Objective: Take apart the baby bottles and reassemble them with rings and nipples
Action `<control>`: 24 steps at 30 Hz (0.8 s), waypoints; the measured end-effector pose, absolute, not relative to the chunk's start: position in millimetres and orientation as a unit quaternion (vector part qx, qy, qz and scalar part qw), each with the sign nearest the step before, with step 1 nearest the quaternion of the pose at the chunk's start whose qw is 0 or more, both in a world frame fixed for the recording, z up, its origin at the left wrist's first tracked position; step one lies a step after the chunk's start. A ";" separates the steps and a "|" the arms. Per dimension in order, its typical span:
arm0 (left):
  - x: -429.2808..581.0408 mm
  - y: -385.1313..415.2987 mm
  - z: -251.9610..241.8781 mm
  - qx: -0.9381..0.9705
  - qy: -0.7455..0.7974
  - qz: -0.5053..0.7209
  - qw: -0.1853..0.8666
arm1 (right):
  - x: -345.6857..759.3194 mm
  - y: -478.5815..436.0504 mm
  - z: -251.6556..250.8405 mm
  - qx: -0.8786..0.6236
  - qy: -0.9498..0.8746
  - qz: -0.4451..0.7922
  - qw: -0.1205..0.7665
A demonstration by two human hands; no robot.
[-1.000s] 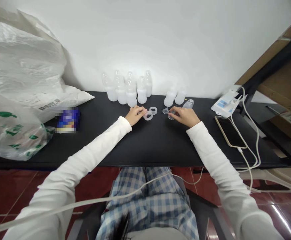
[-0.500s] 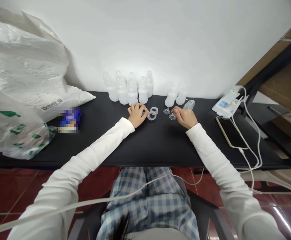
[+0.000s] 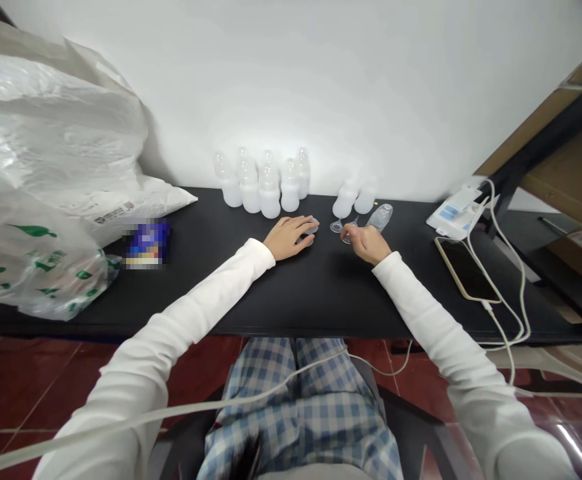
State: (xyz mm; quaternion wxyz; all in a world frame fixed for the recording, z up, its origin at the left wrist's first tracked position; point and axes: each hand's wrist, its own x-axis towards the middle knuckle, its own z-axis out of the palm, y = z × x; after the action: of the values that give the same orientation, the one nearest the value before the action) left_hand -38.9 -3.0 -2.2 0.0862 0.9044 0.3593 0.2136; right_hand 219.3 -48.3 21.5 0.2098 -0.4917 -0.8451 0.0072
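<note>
Left hand spreading over the rings, right hand staying bent at the clear pieces

The left hand (image 3: 292,238) is now covering the pale rings (image 3: 313,231), which are no longer lying uncovered beside it as they were half a second ago. Its fingers are extending forward and spreading, with gaps showing between them, and the rings are peeping out past the index finger and the thumb on the bench (image 3: 295,300).

The right hand (image 3: 365,243) is staying close over the clear flanged pieces. Its fingers are curling down onto one of them, its edge just showing below; the part is too small and too hidden to tell whether they are pinching it or only touching it. Another clear flanged piece (image 3: 337,227) is lying just beside that hand, on the side towards the rings, and a clear domed cap (image 3: 381,217) is lying just beyond it.

The shift is putting both hands among the small loose parts, so the work in hand appears to be centring on these rather than on the bottles. The capped bottles (image 3: 270,200) are standing untouched in a group behind the left hand, and two further bottles (image 3: 345,201) are standing near the wall behind the right.
</note>
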 end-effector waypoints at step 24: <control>-121.1 56.5 -0.2 0.535 0.602 0.593 -0.021 | 220.2 -50.6 23.8 -0.479 -0.831 0.053 0.276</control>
State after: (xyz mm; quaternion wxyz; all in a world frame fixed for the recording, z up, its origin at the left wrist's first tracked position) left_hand -121.1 56.5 -0.2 -0.0205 0.5349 0.6017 0.5928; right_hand 220.2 -50.6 23.8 0.2764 -0.4790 -0.8315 0.0530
